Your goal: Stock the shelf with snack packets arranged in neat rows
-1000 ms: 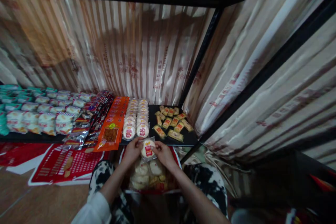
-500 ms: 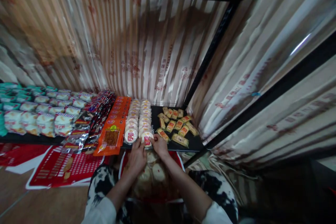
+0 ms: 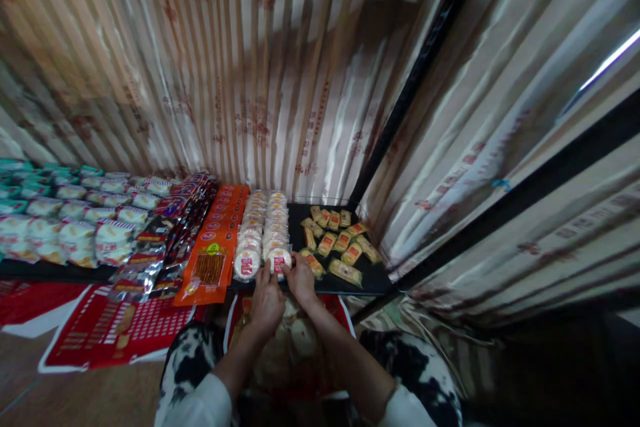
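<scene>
Your two hands meet at the front edge of the dark shelf [image 3: 373,277], both pinched on one round white cake packet [image 3: 279,259] with a red label. Your left hand [image 3: 267,300] grips it from below and to the left, and your right hand [image 3: 301,278] holds its right side, fingertips [image 3: 289,269] on the wrapper. The packet sits at the near end of the right-hand row of round cakes [image 3: 274,223], just beside the front packet of the left-hand row [image 3: 247,265]. To the right lie small yellow bars [image 3: 336,243], scattered on the shelf. To the left run orange packets [image 3: 213,257], then dark foil bags [image 3: 167,233]. Below your wrists, in your lap, rests what looks like a bag of more cakes [image 3: 295,340], though it is dim there.
</scene>
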A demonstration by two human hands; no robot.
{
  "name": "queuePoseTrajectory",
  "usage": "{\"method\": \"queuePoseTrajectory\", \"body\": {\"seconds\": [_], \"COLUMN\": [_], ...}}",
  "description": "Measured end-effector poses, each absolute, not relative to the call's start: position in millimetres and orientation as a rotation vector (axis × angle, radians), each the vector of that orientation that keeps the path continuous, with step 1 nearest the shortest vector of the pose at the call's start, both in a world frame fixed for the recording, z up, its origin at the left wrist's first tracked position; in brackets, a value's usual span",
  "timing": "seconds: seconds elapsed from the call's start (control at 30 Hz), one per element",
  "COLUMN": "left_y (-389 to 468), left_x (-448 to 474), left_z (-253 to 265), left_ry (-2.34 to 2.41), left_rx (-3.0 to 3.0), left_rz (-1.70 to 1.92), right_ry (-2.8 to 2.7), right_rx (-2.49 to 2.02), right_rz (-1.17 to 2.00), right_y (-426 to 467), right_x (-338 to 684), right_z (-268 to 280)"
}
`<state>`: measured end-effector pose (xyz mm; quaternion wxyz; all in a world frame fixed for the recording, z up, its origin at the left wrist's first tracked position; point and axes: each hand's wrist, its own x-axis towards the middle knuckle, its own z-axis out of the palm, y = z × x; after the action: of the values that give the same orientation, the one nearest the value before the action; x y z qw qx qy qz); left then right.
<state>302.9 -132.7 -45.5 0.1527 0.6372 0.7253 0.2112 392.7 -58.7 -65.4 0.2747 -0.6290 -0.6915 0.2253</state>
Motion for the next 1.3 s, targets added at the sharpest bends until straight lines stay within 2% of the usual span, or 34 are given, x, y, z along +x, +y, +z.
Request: {"method": "queuePoseTrajectory", "body": {"seconds": [0.17, 0.4, 0.57, 0.7, 0.93, 1.3], "left_y": [-127.0, -123.2, -136.3, -158.8, -192.8, -194.4], "left_x": [302.3, 297.7, 299.0, 315.4, 357.0, 401.3], "left_z": [-58.2, -68.6, -71.3, -78.5, -109.2, -127.7], "left_ry": [2.12, 2.111, 2.063, 1.935, 1.721, 1.55], "left_rx": [1.875, 1.974, 2.069, 2.109, 2.121, 2.19], "left_rz": [0.707, 0.727, 0.909, 0.989, 0.725, 0.388], "right_ry": [-1.88, -1.853, -1.792, -1.831, -2.208, -2.331], "right_rx": [-1.68, -1.591, -1.3, -1.431, -1.992, -1.98], "right_rz": [0.507, 0.619, 0.631, 0.548, 0.608, 0.663], "right_y": [-57.0, -63.5, -103.8, -140.4, -155.1, -149.6], "right_x": [389.1, 389.9, 419.5, 467.7, 528.7, 533.8], "right_z": [-69.3, -68.1, -81.8, -107.1, -136.9, -145.6]}}
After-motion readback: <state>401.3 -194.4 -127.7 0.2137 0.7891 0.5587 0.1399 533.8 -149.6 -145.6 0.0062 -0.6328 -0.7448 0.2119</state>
